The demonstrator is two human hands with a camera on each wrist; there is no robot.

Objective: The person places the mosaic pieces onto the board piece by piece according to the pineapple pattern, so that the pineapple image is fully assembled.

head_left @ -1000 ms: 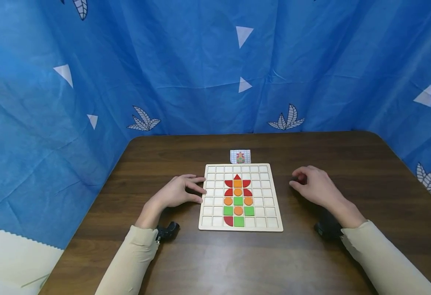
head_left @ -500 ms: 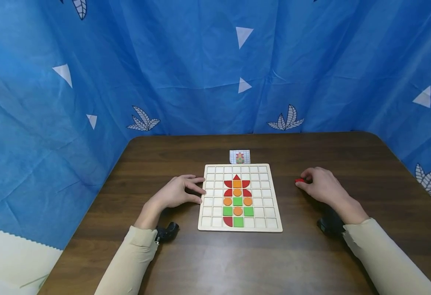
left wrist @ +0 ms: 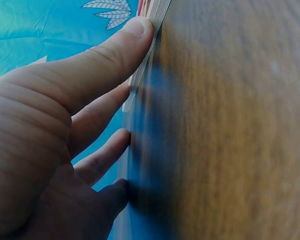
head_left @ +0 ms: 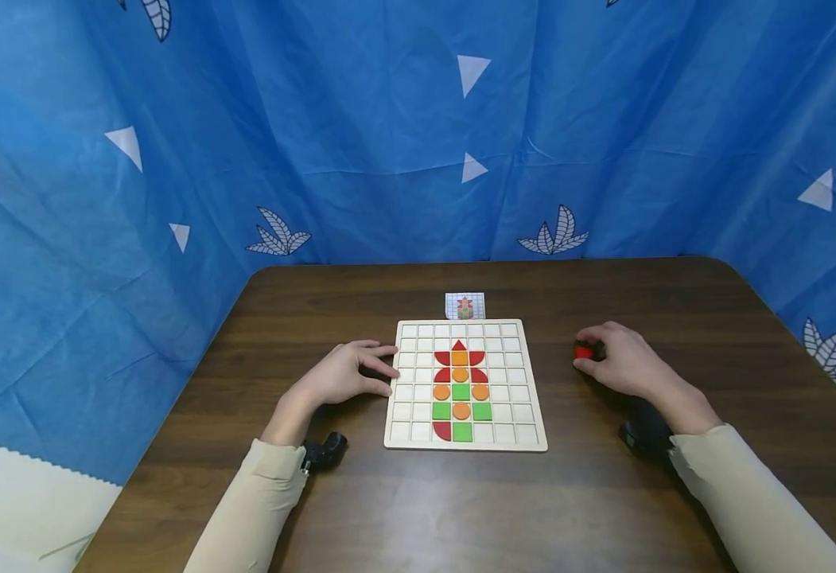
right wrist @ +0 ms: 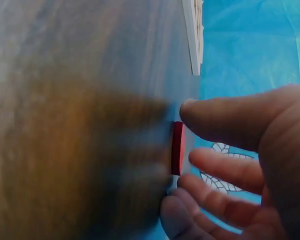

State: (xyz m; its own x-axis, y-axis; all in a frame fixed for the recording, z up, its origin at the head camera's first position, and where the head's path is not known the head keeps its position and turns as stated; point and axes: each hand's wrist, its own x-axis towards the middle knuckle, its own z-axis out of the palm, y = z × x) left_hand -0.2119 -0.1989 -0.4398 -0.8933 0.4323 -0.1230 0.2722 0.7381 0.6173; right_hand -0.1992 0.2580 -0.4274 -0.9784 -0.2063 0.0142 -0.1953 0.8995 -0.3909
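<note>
A pale wooden grid board (head_left: 511, 391) lies on the table, bearing red, orange and green flat pieces arranged in a plant-like figure. At its left edge rests my left hand (head_left: 339, 374), fingers spread and thumb touching the rim, as the left wrist view also shows. To the board's right, my right hand (head_left: 625, 362) is low over the table, with thumb and fingers around a small red piece (head_left: 585, 351). In the right wrist view this red piece (right wrist: 177, 150) lies flat on the wood, with a gap between it and the thumb tip. Its exact shape is partly hidden.
A small printed pattern card (head_left: 464, 305) lies just beyond the board's far edge. The brown wooden table (head_left: 489, 509) extends all around, and a blue patterned curtain (head_left: 389, 135) hangs behind it.
My right hand has shifted slightly right, and the red piece, hidden at first under the fingers, now shows between thumb and forefinger. My left hand and the board stay in place.
</note>
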